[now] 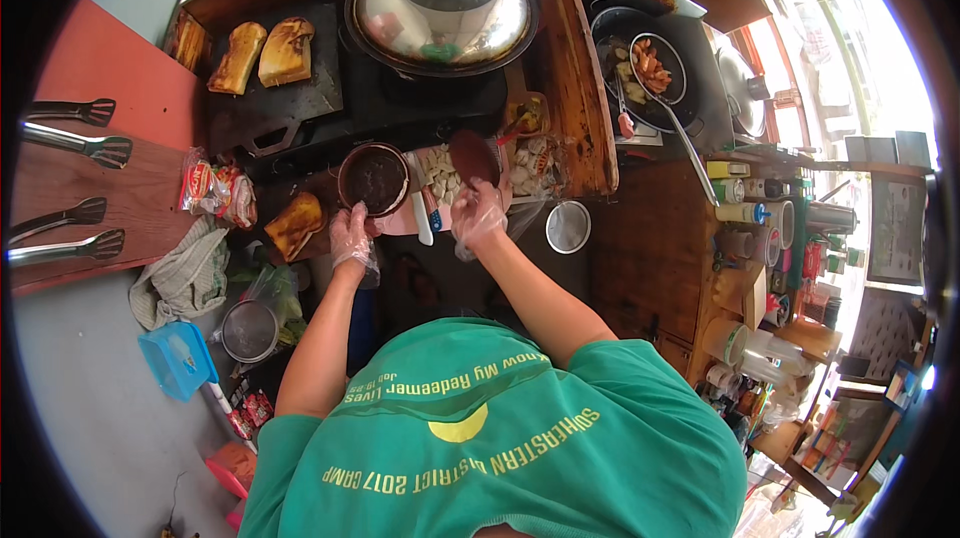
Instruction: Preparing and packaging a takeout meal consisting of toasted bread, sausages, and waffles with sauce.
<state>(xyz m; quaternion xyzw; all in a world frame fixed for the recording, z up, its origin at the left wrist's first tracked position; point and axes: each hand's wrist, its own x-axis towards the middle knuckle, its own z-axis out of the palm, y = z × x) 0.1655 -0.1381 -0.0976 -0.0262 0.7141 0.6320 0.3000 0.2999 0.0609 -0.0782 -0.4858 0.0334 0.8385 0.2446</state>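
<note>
My left hand (351,238), in a clear plastic glove, grips the near rim of a round brown bowl (373,181) with a dark inside. My right hand (480,215), also gloved, holds a dark reddish-brown oval object (474,155), perhaps a spoon or a lid, over a tray of pale chopped pieces (439,174). A knife with a white part (421,219) lies between my hands. Left of the bowl is a toasted piece of bread (295,226) on a wooden board. Two more browned bread pieces (286,51) rest on the dark griddle (326,91).
A large pan with a domed metal lid (442,5) stands at the back. To the right, a strainer of orange-brown pieces (656,69) sits over a wok (690,114). Tongs (79,140) lie at left. A small sieve (568,227) is beside my right hand; a wooden partition (581,87) rises beyond.
</note>
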